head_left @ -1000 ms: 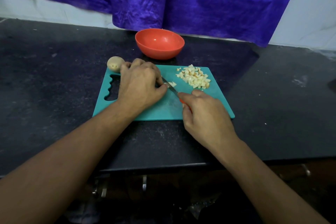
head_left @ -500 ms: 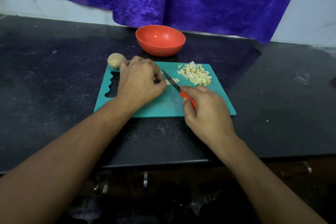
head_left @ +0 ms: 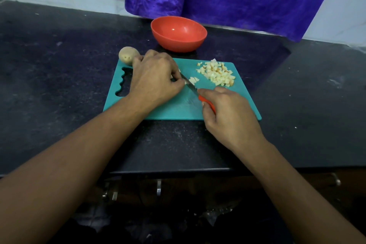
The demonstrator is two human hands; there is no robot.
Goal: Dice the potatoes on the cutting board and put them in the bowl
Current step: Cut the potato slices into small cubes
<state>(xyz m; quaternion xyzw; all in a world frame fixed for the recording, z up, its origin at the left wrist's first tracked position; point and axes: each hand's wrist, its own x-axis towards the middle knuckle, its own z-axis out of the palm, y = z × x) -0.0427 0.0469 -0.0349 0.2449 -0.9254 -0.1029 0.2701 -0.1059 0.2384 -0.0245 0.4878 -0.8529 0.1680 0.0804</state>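
Beyond cutting board (head_left: 178, 110) far edge, bowl (head_left: 178, 44); potato (head_left: 127, 55) leftward

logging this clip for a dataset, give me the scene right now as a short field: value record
left hand: holds a mostly hidden potato piece on the cutting board
right hand: grips the red-handled knife, blade beside the left hand
diced potato: pile on the board's far right
whole potato: at the board's far left corner
bowl: red, empty, behind the board
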